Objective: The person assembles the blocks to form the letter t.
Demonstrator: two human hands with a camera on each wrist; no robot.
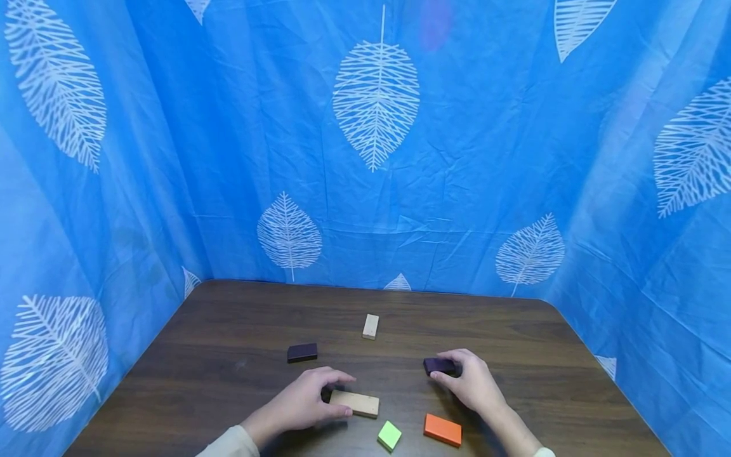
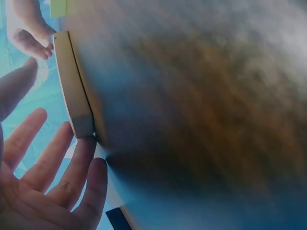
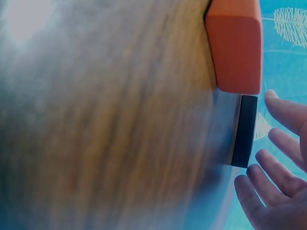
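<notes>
My left hand (image 1: 308, 401) is at the left end of a long beige wooden block (image 1: 358, 404), thumb in front and fingers behind. The left wrist view shows those fingers (image 2: 57, 163) spread, with fingertips close to the beige block (image 2: 73, 88); contact is hard to tell. At the right, my right hand (image 1: 473, 381) has its thumb and fingers on either side of a dark block (image 1: 436, 365). In the right wrist view, the fingers (image 3: 280, 179) are loosely bent, beside the dark block (image 3: 245, 132) and not closed round it.
An orange block (image 1: 442, 430) and a lime-green block (image 1: 389, 436) lie near the front of the brown wooden table (image 1: 240, 317). Farther back are another dark block (image 1: 302, 353) and a small beige block (image 1: 370, 327). Blue leaf-patterned curtains (image 1: 457, 209) surround the table.
</notes>
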